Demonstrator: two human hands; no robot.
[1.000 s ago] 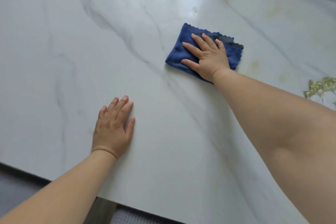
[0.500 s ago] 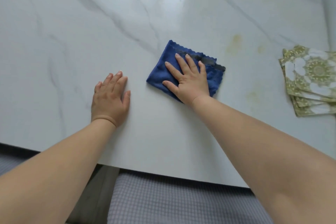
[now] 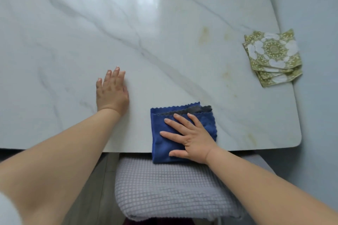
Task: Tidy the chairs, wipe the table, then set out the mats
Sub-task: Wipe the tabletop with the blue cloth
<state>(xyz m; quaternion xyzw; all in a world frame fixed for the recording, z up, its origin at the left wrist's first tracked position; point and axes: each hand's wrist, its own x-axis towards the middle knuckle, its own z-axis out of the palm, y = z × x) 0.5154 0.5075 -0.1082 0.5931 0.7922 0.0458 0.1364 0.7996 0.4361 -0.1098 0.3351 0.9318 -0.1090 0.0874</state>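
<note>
Pulled nearer, cloth (image 3: 158, 121) covers table edge (image 3: 256, 149) beneath flat right hand (image 3: 192, 139); left hand (image 3: 111, 93) flat.

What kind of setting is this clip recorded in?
Probably a home dining area: a white marble-look table, a grey quilted chair seat at its edge, and stacked green floral mats.

We held our left hand (image 3: 111, 93) palm down, fingers straight and close together, pointing away from us, forearm stretched out behind them. Our right hand (image 3: 190, 137) lay flat too, fingers spread and angled leftward, thumb nearest us, bare forearm extending behind the wrist.
</note>
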